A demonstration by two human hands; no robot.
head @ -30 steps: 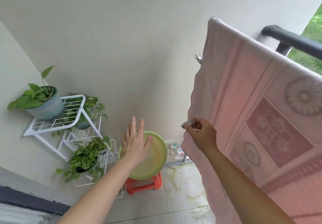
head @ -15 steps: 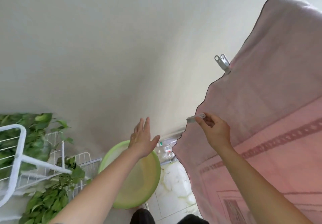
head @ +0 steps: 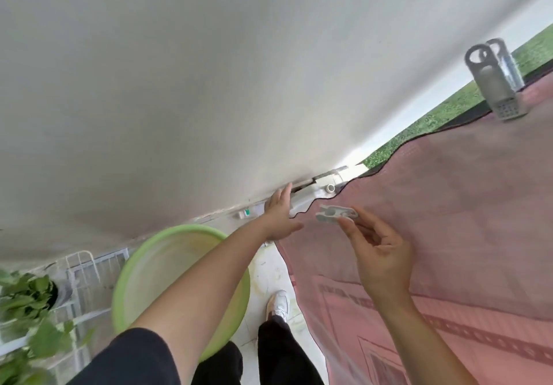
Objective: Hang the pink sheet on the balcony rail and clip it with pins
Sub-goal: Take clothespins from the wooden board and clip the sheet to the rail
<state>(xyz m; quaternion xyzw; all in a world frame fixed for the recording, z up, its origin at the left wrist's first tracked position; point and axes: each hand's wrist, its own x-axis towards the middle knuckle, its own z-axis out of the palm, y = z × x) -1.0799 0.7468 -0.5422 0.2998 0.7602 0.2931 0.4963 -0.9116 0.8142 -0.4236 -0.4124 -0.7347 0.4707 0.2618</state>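
Observation:
The pink sheet (head: 443, 223) hangs down the right side of the view, its dark-edged left border running diagonally. A grey clothes pin (head: 493, 85) is clipped on its top edge at the upper right. My right hand (head: 380, 253) pinches a second pale grey pin (head: 336, 214) between thumb and fingertips, in front of the sheet near its left border. My left hand (head: 279, 214) is stretched forward with fingers apart, holding nothing, beside the sheet's border. The rail is hidden under the sheet.
A green plastic basin (head: 167, 268) stands below my left arm. A white wire rack (head: 83, 274) with leafy potted plants (head: 27, 301) is at the lower left. A plain wall fills the upper left. My legs and white shoe (head: 278, 304) are on the tiled floor.
The view has tilted down and closer to the sheet. My right hand with the pin has moved to the right in front of the sheet; my left hand reached toward the sheet's border.

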